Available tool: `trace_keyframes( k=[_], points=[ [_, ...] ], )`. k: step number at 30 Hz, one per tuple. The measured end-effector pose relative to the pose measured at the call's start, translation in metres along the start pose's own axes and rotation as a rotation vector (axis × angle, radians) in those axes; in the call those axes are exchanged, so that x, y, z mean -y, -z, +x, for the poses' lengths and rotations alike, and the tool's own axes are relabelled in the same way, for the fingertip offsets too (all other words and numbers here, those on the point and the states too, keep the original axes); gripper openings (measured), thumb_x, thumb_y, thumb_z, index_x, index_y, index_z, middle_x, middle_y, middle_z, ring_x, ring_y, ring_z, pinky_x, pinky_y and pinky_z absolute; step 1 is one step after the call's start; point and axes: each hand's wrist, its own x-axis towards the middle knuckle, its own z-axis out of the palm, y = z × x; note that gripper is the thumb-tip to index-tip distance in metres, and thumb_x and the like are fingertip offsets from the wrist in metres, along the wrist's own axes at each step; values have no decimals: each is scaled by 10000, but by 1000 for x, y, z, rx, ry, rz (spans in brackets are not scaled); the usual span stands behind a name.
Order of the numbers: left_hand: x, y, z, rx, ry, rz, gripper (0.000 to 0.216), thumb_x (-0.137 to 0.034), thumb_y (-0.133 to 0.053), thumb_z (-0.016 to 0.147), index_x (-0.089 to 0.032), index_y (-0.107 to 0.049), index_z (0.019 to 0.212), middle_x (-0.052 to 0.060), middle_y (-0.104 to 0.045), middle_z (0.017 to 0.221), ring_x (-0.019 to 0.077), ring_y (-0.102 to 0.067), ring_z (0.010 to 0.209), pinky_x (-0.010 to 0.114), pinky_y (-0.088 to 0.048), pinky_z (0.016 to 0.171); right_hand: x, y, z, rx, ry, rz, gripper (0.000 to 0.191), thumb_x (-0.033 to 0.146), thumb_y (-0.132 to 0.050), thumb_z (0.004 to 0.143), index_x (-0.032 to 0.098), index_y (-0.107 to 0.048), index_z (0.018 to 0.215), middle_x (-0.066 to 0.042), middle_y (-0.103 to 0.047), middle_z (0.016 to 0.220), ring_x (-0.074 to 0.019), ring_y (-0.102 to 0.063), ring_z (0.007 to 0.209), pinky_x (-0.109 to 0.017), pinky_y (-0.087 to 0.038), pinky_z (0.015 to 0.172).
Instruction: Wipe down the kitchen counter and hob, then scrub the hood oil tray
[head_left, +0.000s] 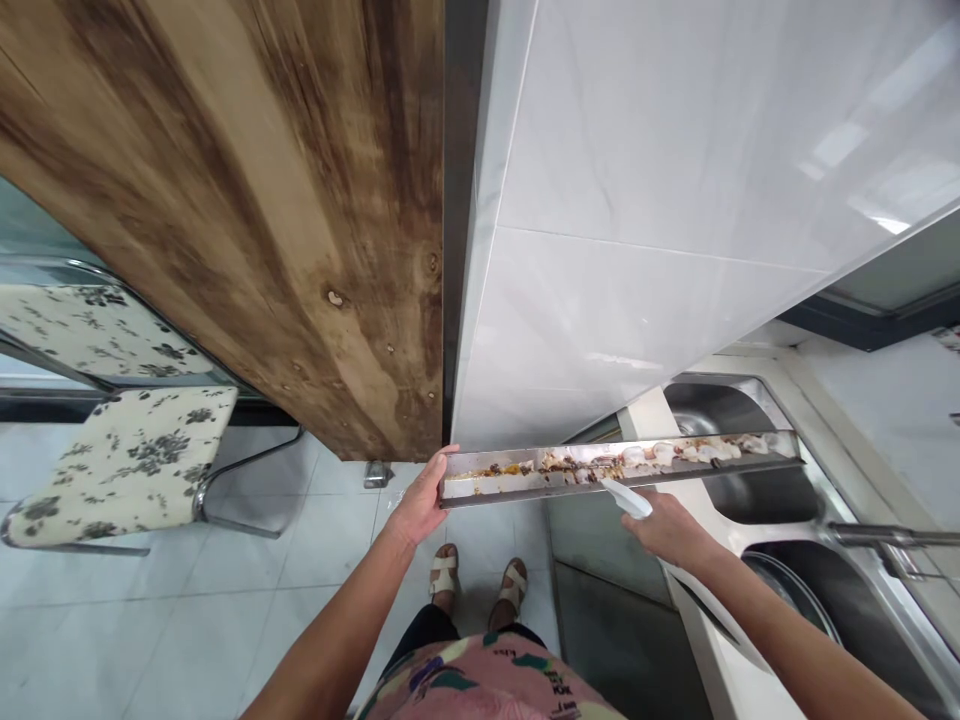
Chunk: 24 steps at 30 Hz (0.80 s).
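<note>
A long, narrow metal tray is held level in front of me, soiled with brown and yellow greasy residue. Crumpled whitish, tissue-like pieces lie along its right part. At the left end, my left hand is closed around the tray, thumb at the rim. Just below the tray's middle, my right hand grips a white, flat tool that looks like a small plastic scraper. Its tip reaches the tray's near edge; whether it touches the residue I cannot tell.
A wooden tabletop and a glossy white tiled counter stand ahead. Right of me is a steel double sink with a faucet. A floral chair stands left on the tiled floor.
</note>
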Motion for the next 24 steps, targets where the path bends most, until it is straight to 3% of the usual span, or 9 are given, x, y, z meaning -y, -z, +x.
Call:
trace_keyframes(
  k=[6,17,24],
  points=[
    [1,-4,-1,8,-7,-3,483,-549,-744,825,-266,-648,1204,16,-749,986,180,-705,848,287,-533,746,15,-2,-5,51,46,78,221,221,-558,847,192,-684,1027,-48,-706,844,-194,-658,734,-266,-397,645],
    [2,-9,0,38,-3,-1,534,-538,-785,785,-264,-632,1218,25,-744,981,188,-697,821,295,-519,726,134,-37,-15,154,263,38,129,246,-611,817,197,-648,930,-64,-722,923,-197,-662,854,-262,-358,690],
    [-2,-11,0,69,6,-2,519,-520,-787,790,-256,-629,1208,24,-727,965,161,-674,761,266,-494,672,175,-53,-18,168,338,45,179,255,-596,830,198,-665,986,-72,-730,1037,-218,-666,953,-271,-371,725]
  ],
)
